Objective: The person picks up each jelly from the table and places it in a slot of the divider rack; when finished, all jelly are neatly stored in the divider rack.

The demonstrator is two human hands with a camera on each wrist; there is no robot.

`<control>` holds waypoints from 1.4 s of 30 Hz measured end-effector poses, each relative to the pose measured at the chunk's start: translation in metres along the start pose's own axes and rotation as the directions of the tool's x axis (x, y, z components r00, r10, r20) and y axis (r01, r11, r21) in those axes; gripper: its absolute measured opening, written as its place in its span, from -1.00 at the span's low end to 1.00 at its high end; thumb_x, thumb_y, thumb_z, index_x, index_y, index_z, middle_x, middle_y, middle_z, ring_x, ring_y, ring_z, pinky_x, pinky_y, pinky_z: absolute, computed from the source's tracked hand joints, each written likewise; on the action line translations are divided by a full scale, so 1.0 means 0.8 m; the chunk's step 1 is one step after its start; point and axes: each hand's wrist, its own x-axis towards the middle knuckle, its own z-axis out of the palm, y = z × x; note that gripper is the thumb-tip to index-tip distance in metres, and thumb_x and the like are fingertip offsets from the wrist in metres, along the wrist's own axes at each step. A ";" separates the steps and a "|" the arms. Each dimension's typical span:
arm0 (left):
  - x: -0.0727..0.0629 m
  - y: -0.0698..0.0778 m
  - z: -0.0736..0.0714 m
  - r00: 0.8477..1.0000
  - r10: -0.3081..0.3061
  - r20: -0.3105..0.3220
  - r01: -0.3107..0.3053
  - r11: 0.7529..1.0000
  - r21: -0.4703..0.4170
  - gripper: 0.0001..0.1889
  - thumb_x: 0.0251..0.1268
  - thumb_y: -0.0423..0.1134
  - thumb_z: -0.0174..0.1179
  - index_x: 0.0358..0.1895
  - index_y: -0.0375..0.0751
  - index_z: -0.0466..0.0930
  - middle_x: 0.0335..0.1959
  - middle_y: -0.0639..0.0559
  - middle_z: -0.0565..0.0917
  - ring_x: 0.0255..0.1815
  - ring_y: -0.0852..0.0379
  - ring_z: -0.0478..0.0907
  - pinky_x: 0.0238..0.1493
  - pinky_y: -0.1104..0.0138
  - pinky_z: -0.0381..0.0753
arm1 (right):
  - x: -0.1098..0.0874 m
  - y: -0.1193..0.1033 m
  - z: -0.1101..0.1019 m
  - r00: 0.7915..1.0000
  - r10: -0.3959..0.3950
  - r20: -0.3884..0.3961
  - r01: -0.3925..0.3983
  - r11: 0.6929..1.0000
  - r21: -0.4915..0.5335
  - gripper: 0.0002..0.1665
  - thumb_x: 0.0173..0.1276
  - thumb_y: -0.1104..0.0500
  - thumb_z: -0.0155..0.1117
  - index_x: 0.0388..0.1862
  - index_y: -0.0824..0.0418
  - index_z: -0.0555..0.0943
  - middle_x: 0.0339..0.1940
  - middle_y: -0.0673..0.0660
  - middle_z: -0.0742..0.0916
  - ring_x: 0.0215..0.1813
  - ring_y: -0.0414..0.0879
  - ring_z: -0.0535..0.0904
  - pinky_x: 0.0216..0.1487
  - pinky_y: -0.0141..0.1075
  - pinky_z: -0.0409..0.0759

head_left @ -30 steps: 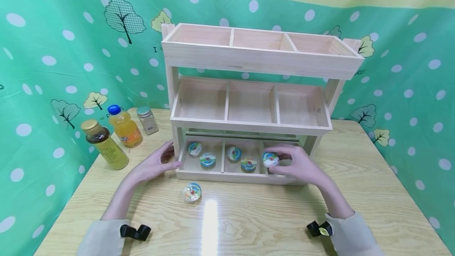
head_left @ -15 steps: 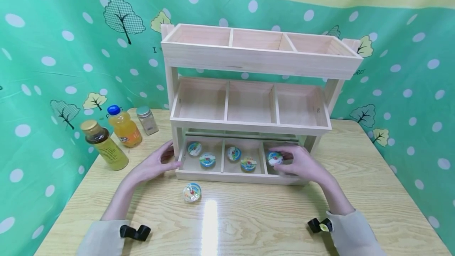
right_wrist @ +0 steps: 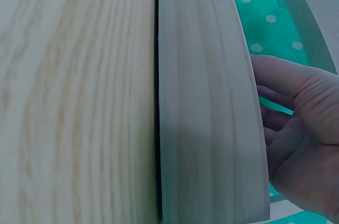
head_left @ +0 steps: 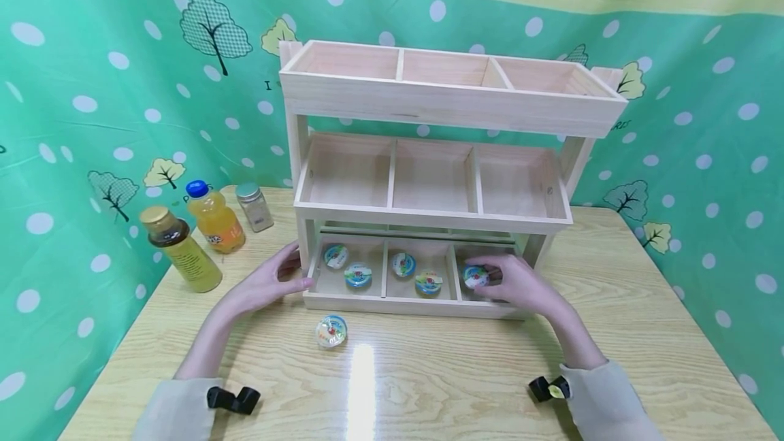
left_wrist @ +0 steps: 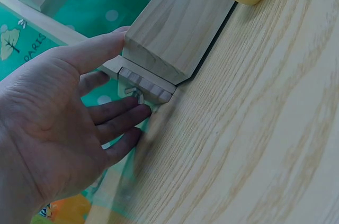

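Observation:
A pale wooden three-tier rack (head_left: 441, 216) stands on the table. My right hand (head_left: 517, 281) reaches into the right compartment of its lowest tray, thumb and fingers around a small jelly cup (head_left: 475, 277) with a blue and white lid. In the right wrist view, the tray's front board (right_wrist: 212, 102) hides the fingertips of the right hand (right_wrist: 304, 128). My left hand (head_left: 266, 282) is at the lowest tray's left end. Its thumb touches the end board (left_wrist: 164, 33), and the other fingers extend loosely beside the leg with a wing nut (left_wrist: 135, 94).
Two jelly cups (head_left: 358, 275) lie in the lowest tray's left compartment and two jelly cups (head_left: 403, 265) in the middle one. Another jelly cup (head_left: 331, 331) is on the table in front. At left stand a brown-yellow bottle (head_left: 184, 250), an orange drink bottle (head_left: 217, 223) and a small jar (head_left: 254, 208).
My right hand has lowered the jelly cup from above the divider into the right compartment, moving slightly right. The left hand has stayed in place.

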 end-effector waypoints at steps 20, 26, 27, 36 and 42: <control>-0.001 -0.001 -0.001 1.000 -0.005 0.002 0.005 1.000 -0.006 -0.02 0.40 -0.02 0.31 0.69 -0.13 -0.11 0.58 -0.36 0.26 0.56 -0.39 0.26 0.54 -0.32 0.24 | 0.002 -0.001 0.016 1.000 -0.024 -0.003 0.024 0.998 -0.065 -0.47 0.18 0.19 0.57 0.17 0.19 0.72 -0.04 0.21 0.83 -0.17 -0.13 0.69 -0.14 -0.27 0.70; -0.001 -0.002 -0.001 1.000 -0.006 0.001 0.006 1.000 -0.007 -0.02 0.40 -0.01 0.31 0.69 -0.13 -0.11 0.58 -0.36 0.27 0.56 -0.39 0.26 0.54 -0.32 0.25 | 0.003 0.000 0.016 1.000 -0.020 0.012 0.020 0.999 -0.045 -0.47 0.23 0.19 0.54 0.20 0.21 0.70 -0.08 0.19 0.83 -0.13 -0.10 0.73 -0.10 -0.21 0.74; -0.001 -0.002 -0.001 1.000 -0.006 0.000 0.006 1.000 -0.006 -0.02 0.40 -0.02 0.31 0.69 -0.13 -0.11 0.57 -0.37 0.28 0.55 -0.39 0.27 0.54 -0.32 0.25 | 0.002 0.000 0.016 1.000 -0.018 0.015 0.018 0.999 -0.043 -0.46 0.24 0.19 0.54 0.21 0.22 0.70 -0.08 0.18 0.83 -0.12 -0.10 0.73 -0.08 -0.20 0.75; -0.001 0.000 -0.001 1.000 -0.003 -0.001 0.003 1.000 -0.006 -0.03 0.40 -0.04 0.31 0.69 -0.12 -0.12 0.58 -0.36 0.27 0.56 -0.39 0.27 0.54 -0.31 0.25 | -0.002 0.001 0.009 1.000 -0.018 0.023 0.018 1.000 0.020 -0.41 0.34 0.08 0.48 0.30 0.28 0.63 0.02 0.22 0.82 -0.01 0.02 0.78 0.04 -0.06 0.79; -0.002 0.001 -0.001 1.000 -0.009 -0.002 0.009 1.000 -0.003 -0.03 0.40 -0.04 0.31 0.70 -0.10 -0.12 0.57 -0.35 0.29 0.55 -0.37 0.28 0.54 -0.32 0.26 | -0.001 -0.006 0.003 0.999 -0.032 -0.036 0.034 0.999 0.032 -0.45 0.40 0.09 0.42 0.32 0.24 0.62 0.20 0.23 0.77 0.18 0.17 0.73 0.23 0.12 0.69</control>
